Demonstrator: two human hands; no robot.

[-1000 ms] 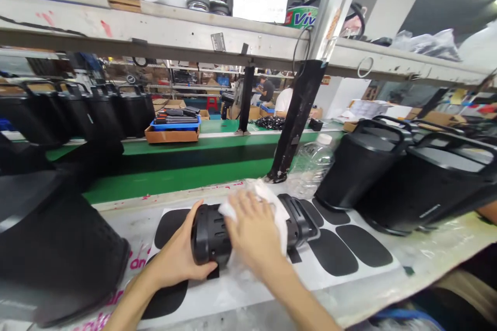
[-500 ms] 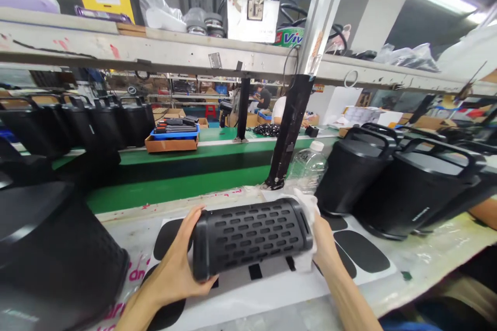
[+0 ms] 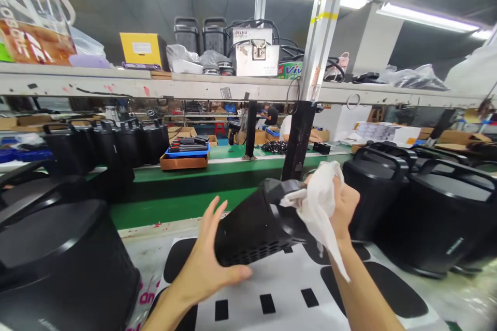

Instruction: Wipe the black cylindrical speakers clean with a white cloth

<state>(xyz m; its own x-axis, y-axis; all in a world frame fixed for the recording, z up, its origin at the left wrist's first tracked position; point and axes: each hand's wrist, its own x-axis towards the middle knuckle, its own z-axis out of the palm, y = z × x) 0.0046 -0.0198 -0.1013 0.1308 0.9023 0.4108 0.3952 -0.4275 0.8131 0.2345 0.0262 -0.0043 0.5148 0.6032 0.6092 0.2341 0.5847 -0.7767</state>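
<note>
From the head camera, a black perforated speaker is held in the air, tilted with its right end higher, above the white sheet that lies at the near edge of the worktop. The left hand cups its lower left end, fingers spread and pointing up, thumb under the body. The right hand is at the upper end, fingers curled and pinching a white cloth that drapes down against the speaker's end. Black oval pads sit on the sheet. Large black handled speakers stand along the right edge, with a green conveyor behind.
</note>
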